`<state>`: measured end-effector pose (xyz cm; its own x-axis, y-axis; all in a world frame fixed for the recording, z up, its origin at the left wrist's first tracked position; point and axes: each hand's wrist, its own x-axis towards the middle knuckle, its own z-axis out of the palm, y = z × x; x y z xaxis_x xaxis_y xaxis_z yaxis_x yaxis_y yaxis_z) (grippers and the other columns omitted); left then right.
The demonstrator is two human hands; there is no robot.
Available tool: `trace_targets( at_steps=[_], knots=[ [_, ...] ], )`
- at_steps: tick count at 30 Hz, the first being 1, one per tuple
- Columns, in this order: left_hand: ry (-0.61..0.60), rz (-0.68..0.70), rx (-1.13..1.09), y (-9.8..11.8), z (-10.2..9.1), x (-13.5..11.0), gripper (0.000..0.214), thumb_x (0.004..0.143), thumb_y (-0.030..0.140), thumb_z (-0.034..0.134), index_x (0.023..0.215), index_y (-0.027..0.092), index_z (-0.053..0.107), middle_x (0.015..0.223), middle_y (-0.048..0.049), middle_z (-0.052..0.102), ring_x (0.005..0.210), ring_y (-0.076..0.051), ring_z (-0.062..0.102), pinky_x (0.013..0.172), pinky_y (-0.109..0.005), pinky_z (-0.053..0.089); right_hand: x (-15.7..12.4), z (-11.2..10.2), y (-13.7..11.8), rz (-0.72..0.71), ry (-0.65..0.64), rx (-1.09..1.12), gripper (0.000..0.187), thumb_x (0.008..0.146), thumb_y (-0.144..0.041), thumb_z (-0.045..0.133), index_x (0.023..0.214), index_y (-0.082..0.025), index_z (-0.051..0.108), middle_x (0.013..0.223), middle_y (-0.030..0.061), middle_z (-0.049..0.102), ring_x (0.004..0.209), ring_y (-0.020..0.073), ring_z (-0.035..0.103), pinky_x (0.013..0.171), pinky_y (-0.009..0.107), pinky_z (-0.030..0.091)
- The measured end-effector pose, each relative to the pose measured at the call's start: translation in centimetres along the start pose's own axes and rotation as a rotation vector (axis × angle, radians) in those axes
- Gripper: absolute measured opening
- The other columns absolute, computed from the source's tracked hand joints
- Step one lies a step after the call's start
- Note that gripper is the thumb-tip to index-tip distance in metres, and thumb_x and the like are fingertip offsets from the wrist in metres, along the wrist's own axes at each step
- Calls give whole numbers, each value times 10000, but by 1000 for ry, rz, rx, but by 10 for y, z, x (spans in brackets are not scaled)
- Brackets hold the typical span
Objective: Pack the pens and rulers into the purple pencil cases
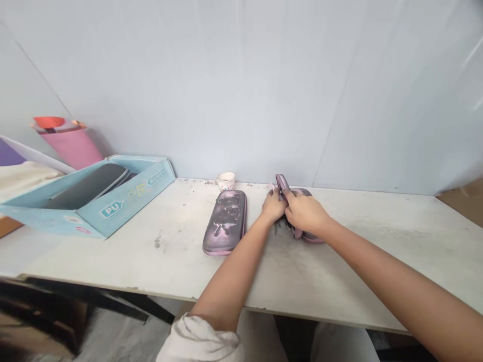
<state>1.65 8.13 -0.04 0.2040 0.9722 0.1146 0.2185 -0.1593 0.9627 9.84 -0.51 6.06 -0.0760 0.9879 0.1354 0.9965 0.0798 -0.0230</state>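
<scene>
Both my hands are on a dark purple hard-shell pencil case (282,182), which stands on its edge on the table. My left hand (273,206) grips its left side with bent fingers. From the right, my right hand (306,212) closes on it, fingers over its upper part. Dark purple shell (311,238) also shows flat under and beyond my right hand; whether it is the same case's other half or another case, I cannot tell. Left of my left forearm lies a closed pencil case (225,221) with a raised cartoon design and pink rim.
A small white paper cup (226,181) stands near the wall behind the closed case. At the left, a light blue box (132,197) holds dark cases, with a pink roll-like item (77,146) behind it. Cardboard (464,201) shows at the far right.
</scene>
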Motion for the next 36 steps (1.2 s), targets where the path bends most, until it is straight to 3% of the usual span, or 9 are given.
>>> trace_targets(
  at_steps=[3,7,13,16,20,23,26,31,36],
  knots=[
    [51,7,340,3,-14,-5,611,666,279,606,1258,189,484,1414,-192,328,1280,-400,318,1037,-564,178,5,0,2,14,-17,-38,514,817,-209,357,1328,-157,363,1097,182,606,908,308,619,747,393,434],
    [67,184,872,7,-19,-18,565,751,356,517,1297,234,435,1409,-172,333,1287,-381,302,1017,-577,210,6,0,25,41,-13,-57,517,841,-216,315,1356,-167,321,1001,171,655,871,309,638,717,379,437],
    [-161,499,1066,16,5,-36,442,813,242,410,1248,290,474,1416,-78,347,1326,-332,224,1026,-590,194,-12,3,83,155,25,-70,526,858,-196,275,1377,-120,314,939,188,675,878,326,642,726,394,440],
    [-236,550,1105,20,22,-38,426,784,177,429,1192,257,525,1381,-78,396,1310,-309,258,1043,-589,159,-26,1,114,222,68,-57,552,844,-148,276,1394,-98,294,962,200,670,889,328,639,748,416,441],
    [-215,396,796,24,40,-32,385,792,160,413,1148,198,557,1294,-109,473,1252,-274,348,1050,-500,233,-51,-22,163,376,274,117,539,850,-178,275,1379,-104,343,1051,203,650,969,307,620,820,413,440],
    [-209,301,539,27,54,-26,365,764,152,457,1104,164,589,1243,-125,509,1232,-280,375,1057,-462,243,-71,-43,204,436,548,342,522,847,-251,315,1356,-170,399,1240,130,571,1126,256,540,921,364,408],
    [-219,271,399,34,72,-22,316,759,177,482,1041,145,620,1177,-135,564,1187,-278,438,1041,-437,284,-84,-45,232,479,715,551,511,809,-294,379,1306,-217,468,1278,57,551,1173,222,498,973,343,376],
    [-263,177,72,52,107,-27,412,860,437,371,1089,169,584,1085,-129,641,999,-227,596,876,-372,459,-82,-9,230,445,684,927,537,733,-295,443,1246,-159,527,1243,65,577,1126,196,525,980,332,371],
    [-311,-161,-609,72,118,-41,588,810,641,360,1069,162,582,1024,-128,667,906,-215,643,823,-373,506,-76,5,195,351,475,1217,544,738,-365,472,1250,-187,512,1237,69,578,1024,205,577,777,321,494]
  ],
)
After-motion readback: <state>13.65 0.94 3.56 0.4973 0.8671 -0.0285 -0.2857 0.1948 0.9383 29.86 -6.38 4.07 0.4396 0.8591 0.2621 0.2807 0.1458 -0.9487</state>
